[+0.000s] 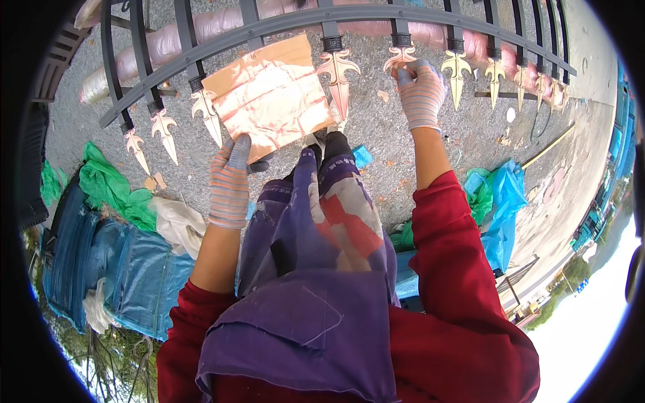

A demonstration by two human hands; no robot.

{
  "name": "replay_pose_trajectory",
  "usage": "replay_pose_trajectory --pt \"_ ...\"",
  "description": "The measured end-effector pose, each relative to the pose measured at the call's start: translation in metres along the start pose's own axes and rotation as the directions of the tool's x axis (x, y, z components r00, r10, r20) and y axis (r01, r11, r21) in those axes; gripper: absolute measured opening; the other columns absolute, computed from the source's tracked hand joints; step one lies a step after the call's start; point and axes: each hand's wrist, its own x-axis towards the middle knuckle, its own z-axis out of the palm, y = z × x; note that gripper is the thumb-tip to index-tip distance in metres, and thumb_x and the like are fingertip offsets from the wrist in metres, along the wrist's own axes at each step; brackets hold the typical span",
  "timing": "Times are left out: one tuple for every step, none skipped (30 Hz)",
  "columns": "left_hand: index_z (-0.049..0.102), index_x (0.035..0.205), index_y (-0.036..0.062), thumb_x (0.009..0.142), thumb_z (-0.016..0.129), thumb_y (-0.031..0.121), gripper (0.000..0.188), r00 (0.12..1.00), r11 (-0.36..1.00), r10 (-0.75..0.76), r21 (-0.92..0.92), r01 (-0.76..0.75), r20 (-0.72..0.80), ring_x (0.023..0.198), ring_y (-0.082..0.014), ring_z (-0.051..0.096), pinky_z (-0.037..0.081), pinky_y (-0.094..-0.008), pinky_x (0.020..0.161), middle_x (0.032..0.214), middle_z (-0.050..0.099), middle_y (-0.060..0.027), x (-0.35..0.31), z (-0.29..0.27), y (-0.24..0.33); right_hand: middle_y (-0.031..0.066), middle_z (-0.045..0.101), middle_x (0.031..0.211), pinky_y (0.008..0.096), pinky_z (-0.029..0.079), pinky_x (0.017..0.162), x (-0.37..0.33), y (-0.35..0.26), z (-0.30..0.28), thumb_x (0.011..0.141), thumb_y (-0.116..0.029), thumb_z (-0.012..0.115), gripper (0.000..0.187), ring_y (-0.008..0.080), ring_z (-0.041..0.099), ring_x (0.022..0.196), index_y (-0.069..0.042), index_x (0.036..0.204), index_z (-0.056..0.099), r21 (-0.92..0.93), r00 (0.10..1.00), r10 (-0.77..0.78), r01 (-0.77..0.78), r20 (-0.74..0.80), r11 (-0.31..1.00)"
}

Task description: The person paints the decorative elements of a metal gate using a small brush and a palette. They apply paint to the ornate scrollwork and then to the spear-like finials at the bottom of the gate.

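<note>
My left hand (232,178), in a striped knit glove with grey fingertips, grips the lower left edge of a creased tan cardboard sheet (265,94). That sheet lies before the dark metal fence bars and hides part of them. Further right, my gloved right hand (422,96) has its fingers closed around a pinkish spear-shaped fence finial (399,55); the finial's lower part is hidden by the hand. Between the two hands hangs another coppery finial (338,77), point toward me. A gold finial (456,74) is just right of my right hand.
The dark fence rail (289,23) curves across the top, with more finials at both sides. Film-wrapped rolls (158,50) lie beneath it on grey ground. Blue wrapped stacks (144,272) and green sheeting (111,185) are at left; blue plastic (505,211) is at right.
</note>
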Motion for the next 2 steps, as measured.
replay_pose_trajectory --pt "0.057 0.119 -0.0026 0.09 0.069 0.025 0.042 1.0 0.999 0.024 0.031 -0.025 0.01 0.07 -0.0152 0.065 0.058 -0.0301 0.064 0.095 0.062 -0.0077 -0.002 -0.0014 0.0005 0.0099 0.069 0.08 0.0433 0.049 0.073 -0.0015 -0.0007 -0.0003 0.078 -0.025 0.075 0.017 0.0331 0.063 0.081 -0.012 0.085 0.067 -0.031 1.0 -0.001 0.001 0.001 1.0" --pt "0.057 0.12 -0.003 0.09 0.069 0.026 0.043 0.998 0.997 0.055 0.053 -0.056 0.015 0.07 -0.0155 0.065 0.058 -0.0305 0.065 0.095 0.062 -0.0079 -0.0044 0.0017 0.0021 0.0099 0.069 0.08 0.0433 0.049 0.073 0.0029 -0.0015 -0.0019 0.078 -0.025 0.075 0.017 0.0331 0.063 0.081 -0.012 0.085 0.067 -0.03 1.0 -0.006 0.006 -0.005 1.0"
